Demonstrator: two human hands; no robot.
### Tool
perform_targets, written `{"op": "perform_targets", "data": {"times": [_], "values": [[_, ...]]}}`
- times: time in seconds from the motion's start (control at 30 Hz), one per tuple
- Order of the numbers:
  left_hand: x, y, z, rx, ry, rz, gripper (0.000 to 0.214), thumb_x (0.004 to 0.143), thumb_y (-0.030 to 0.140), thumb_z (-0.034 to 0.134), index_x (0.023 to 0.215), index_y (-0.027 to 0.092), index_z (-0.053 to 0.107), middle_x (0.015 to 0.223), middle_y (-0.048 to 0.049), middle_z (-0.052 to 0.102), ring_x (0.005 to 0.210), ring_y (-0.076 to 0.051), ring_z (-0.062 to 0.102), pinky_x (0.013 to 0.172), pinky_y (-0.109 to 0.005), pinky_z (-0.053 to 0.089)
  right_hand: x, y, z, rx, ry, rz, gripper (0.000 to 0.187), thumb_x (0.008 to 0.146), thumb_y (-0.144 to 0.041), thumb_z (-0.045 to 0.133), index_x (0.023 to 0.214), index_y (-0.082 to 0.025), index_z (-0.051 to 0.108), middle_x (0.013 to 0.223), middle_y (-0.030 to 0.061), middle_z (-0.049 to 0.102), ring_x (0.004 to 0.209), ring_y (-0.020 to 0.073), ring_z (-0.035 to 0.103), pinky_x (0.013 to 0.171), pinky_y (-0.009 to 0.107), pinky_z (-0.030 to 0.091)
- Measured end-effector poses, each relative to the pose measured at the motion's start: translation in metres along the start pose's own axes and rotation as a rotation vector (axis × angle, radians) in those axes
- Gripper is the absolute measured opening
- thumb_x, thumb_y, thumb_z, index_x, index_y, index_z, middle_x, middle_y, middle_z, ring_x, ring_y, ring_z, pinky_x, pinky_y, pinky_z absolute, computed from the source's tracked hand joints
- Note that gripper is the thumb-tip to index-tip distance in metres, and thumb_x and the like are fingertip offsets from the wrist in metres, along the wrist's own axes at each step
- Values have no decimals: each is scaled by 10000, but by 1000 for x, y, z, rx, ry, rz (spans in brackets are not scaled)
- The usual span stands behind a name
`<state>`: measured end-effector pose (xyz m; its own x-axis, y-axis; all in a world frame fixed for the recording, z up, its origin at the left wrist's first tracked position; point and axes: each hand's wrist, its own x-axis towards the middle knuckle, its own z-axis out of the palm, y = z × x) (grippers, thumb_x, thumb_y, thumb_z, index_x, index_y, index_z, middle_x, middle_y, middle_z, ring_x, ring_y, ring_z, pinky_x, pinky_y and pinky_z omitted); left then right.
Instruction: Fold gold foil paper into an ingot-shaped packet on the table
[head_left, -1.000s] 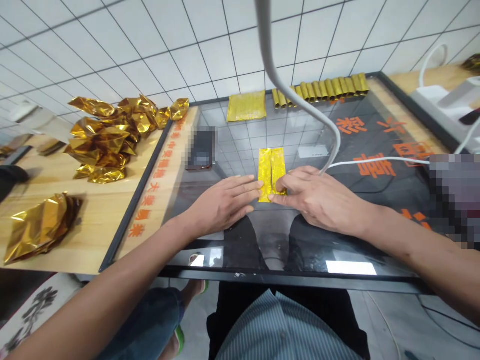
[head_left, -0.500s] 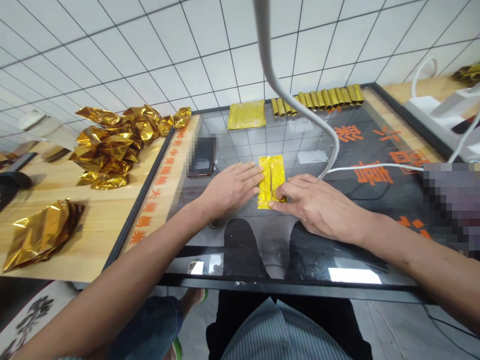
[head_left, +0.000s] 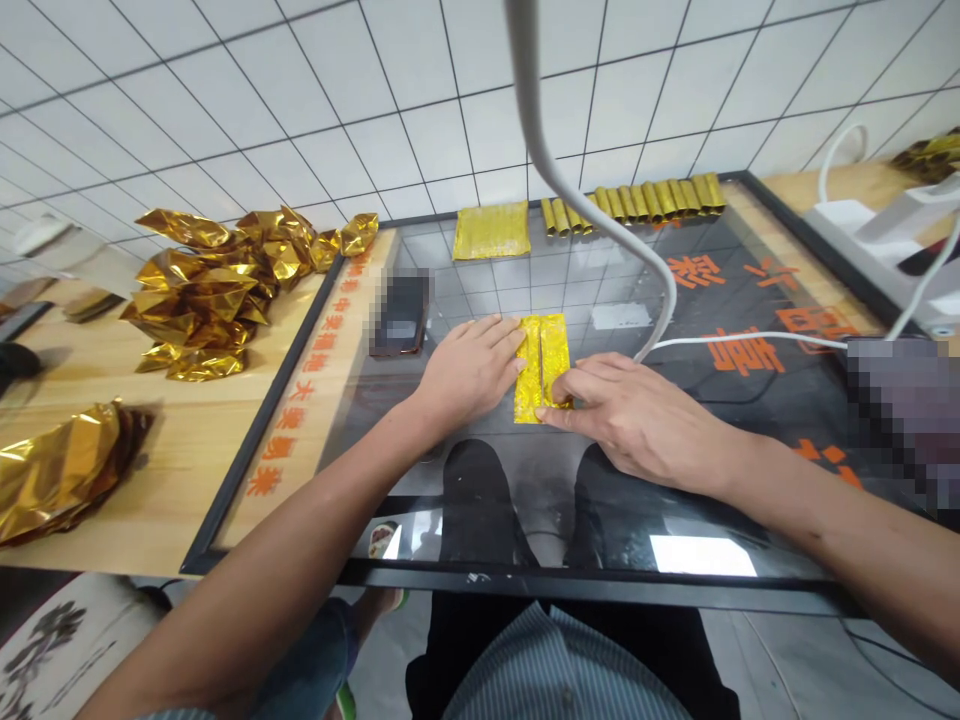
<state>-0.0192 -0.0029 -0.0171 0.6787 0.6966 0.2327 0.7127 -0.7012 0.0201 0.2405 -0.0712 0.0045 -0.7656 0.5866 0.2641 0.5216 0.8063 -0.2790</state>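
A gold-yellow foil paper sheet lies on the dark glass tabletop, its two sides folded in to meet at a line down the middle. My left hand lies flat, fingers stretched out, with the fingertips on the sheet's left edge. From the right, my right hand holds the sheet's lower right part, thumb at the lower middle and fingers curled in. Behind them, a flat yellow foil piece and a row of several rolled yellow tubes lie along the back edge.
Folded gold foil shapes are heaped on the wooden table at left, with another bundle nearer. A phone lies left of the sheet. A white cable hangs across; a power strip is at right. Another person's leg shows below.
The view has shifted slightly. Both hands stay at the foil sheet, with the left hand's fingers a little closer together. The sheet's middle seam looks slightly narrower.
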Motion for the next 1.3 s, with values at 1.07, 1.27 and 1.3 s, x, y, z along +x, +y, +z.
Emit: {"op": "perform_targets", "data": {"times": [1.07,1.27,1.3], "values": [[3,3,3,-283,-41,224,441,1138,269,406,1485,124,636,1640,-163,575,1560,-253,517,1341,-468,394,-3,12,1,-112,-33,-109,424,1053,-93,491,1402,-144,726,1441,138,731,1311,340,684,1081,551,559],[2,7,3,-303,-27,191,434,1128,317,456,1462,123,654,1627,-172,585,1543,-270,536,1326,-488,413,-5,6,-2,-139,-48,-161,407,1077,-123,483,1405,-144,723,1422,131,746,1240,314,710,1021,506,585],[2,8,4,-308,-15,181,428,1124,323,470,1456,131,660,1622,-171,591,1535,-273,546,1319,-496,422,-5,5,-3,-147,-49,-173,410,1080,-128,483,1415,-148,717,1421,133,747,1238,309,711,1016,505,585]]}}
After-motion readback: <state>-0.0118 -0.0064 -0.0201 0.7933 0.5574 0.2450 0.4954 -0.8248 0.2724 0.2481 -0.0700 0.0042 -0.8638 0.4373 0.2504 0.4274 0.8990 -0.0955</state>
